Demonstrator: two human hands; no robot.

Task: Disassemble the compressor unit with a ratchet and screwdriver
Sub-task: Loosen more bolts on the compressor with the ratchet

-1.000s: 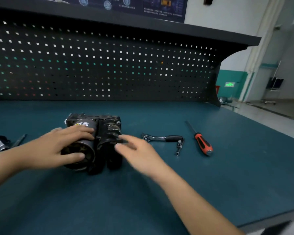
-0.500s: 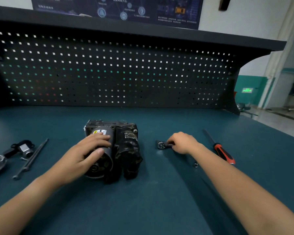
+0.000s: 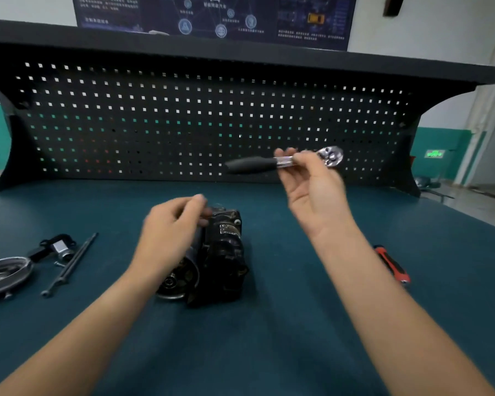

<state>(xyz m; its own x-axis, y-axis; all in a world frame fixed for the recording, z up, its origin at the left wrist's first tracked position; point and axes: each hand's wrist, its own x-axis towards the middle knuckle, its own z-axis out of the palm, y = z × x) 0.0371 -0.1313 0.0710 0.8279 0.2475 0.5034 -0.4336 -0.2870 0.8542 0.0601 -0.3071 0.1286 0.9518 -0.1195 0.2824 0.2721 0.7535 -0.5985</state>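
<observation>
Item: compressor unit (image 3: 220, 252), tabletop (image 3: 269, 352) centre. Our left hand (image 3: 166, 235) lies over its motor end, blurred; we cannot tell its grip. Our right hand (image 3: 312, 190) pinches the ratchet (image 3: 292, 161) aloft. The screwdriver (image 3: 392, 264) lies right. Risk, we judge: so thin a pinch may slip.

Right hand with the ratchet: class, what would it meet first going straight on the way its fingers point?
The right hand, pinching the ratchet, points up and away; the pegboard looks first in that line, though depth is unclear.
</observation>
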